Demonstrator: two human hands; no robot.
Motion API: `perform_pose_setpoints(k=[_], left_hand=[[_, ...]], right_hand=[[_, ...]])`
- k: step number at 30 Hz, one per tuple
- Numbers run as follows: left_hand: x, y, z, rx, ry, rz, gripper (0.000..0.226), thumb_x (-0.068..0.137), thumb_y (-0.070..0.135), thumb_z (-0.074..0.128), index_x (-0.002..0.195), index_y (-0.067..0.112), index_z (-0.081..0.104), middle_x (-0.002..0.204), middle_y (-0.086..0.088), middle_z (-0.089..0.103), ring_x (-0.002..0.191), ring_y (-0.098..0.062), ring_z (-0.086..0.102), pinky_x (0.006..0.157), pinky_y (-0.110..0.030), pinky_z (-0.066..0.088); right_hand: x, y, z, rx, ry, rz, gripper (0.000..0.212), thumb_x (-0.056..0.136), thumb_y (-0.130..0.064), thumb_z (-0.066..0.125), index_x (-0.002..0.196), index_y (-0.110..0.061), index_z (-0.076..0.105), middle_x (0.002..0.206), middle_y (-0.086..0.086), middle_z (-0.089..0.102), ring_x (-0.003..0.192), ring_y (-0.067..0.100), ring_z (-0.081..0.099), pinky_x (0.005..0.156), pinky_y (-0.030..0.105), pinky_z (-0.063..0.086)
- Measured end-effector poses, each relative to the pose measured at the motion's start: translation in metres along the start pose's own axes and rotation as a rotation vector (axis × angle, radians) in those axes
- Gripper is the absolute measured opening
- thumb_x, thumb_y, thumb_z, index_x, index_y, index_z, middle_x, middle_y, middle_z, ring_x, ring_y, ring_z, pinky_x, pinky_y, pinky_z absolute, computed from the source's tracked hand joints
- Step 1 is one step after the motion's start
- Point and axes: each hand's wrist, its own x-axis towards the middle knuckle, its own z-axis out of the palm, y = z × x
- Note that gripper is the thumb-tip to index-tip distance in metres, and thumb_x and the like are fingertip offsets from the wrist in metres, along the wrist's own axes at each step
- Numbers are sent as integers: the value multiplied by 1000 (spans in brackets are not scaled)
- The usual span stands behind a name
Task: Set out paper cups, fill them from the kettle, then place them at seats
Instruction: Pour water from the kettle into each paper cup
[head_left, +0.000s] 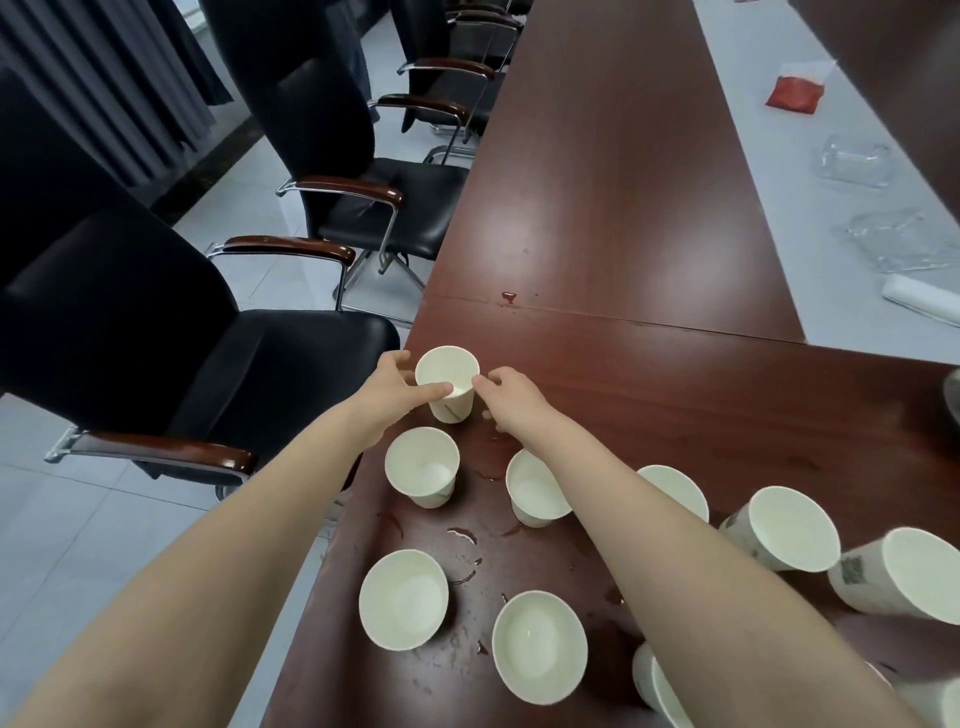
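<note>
The long brown table (597, 182) runs away from the person, and its left edge goes slanting from the low middle of the view up to the far top. Along this edge stand black chairs; the nearest chair (208, 338) has its seat just beside the table edge, and the light tiled floor (67, 545) shows between the chairs. A thin seam (649, 323) crosses the table, and behind it the wood goes on wide and long. On the right side lies a pale strip with a red packet (792, 93) and clear trays (852, 163), well apart from the hands.

Both arms reach forward to the far cup (447, 374), which is upright near the left edge of the table, a little before the seam (whether its base rests on the wood or is just lifted cannot be told). The left hand (392, 389) grips it, thumb laid over the near rim and fingers curled round the far left side. The right hand (506, 397) pinches the rim on the right side with its fingertips, the other fingers curled under.

Nearer to the person the other cups (422, 465) stand close together in loose rows, under and beside the forearms, with spilled drops (462, 535) between them.
</note>
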Motion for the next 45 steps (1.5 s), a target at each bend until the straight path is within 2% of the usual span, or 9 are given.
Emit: perform_pose_setpoints(k=[4, 8, 11, 14, 18, 24, 31, 35, 45], left_hand=[[-10, 12, -11, -117, 59, -5, 88, 79, 33, 75, 148, 17, 23, 147, -11, 38, 132, -25, 40, 106, -38, 32], [-32, 41, -15, -342, 217, 102, 71, 84, 30, 71, 144, 15, 35, 142, -3, 43, 126, -15, 41, 103, -29, 30], [-51, 68, -9, -433, 300, 183, 62, 86, 26, 68, 140, 13, 40, 141, -5, 45, 126, -14, 41, 101, -24, 31], [-70, 93, 5, -466, 263, 237, 53, 89, 23, 65, 137, 12, 45, 141, -8, 47, 129, -17, 43, 108, -30, 34], [-103, 123, 54, -495, 112, 290, 40, 92, 14, 59, 131, 8, 50, 136, -11, 52, 125, -18, 50, 109, -37, 37], [-155, 166, 165, -547, -111, 301, 12, 92, 7, 57, 97, 17, 57, 119, -11, 60, 116, -22, 57, 97, -37, 44], [-197, 218, 340, -560, -221, 285, 27, 91, 10, 59, 113, 14, 44, 120, -13, 58, 93, -16, 63, 72, -28, 47], [-217, 253, 460, -623, -276, 225, 11, 95, 23, 55, 101, 15, 51, 110, -7, 61, 92, -13, 61, 76, -27, 49], [-215, 298, 650, -736, -319, -26, 33, 99, 39, 43, 104, 10, 56, 105, -5, 64, 101, -17, 59, 84, -30, 44]], right_hand=[[-16, 0, -22, 6, 72, -16, 33, 100, -34, 39, 114, -9, 56, 105, 3, 52, 93, 18, 51, 84, 31, 45], [-54, -2, -60, 52, 177, -42, 44, 100, -31, 44, 136, -7, 47, 140, 8, 49, 129, 23, 44, 103, 32, 35], [-89, 0, -94, 85, 236, -87, 43, 97, -30, 50, 135, -9, 49, 139, 6, 51, 125, 21, 48, 106, 34, 37], [-123, 8, -126, 165, 220, -117, 36, 94, -27, 56, 127, -11, 57, 124, 4, 60, 105, 16, 57, 102, 34, 44], [-168, 31, -172, 255, 206, -135, 24, 91, -21, 62, 114, -15, 62, 109, 9, 68, 103, 23, 65, 93, 38, 51], [-221, 95, -253, 284, 315, -191, 18, 86, -21, 68, 104, -22, 64, 89, -11, 66, 83, 4, 62, 83, 25, 50], [-242, 193, -376, 300, 511, -200, 9, 85, -17, 70, 86, -25, 66, 84, -7, 66, 69, -3, 57, 65, 10, 44], [-240, 245, -464, 267, 578, -211, 8, 87, -14, 66, 83, -20, 65, 81, -1, 68, 76, 11, 63, 77, 25, 49], [-204, 320, -592, 204, 701, -209, 7, 89, -17, 62, 92, -13, 67, 91, 1, 66, 85, 11, 60, 73, 18, 42]])
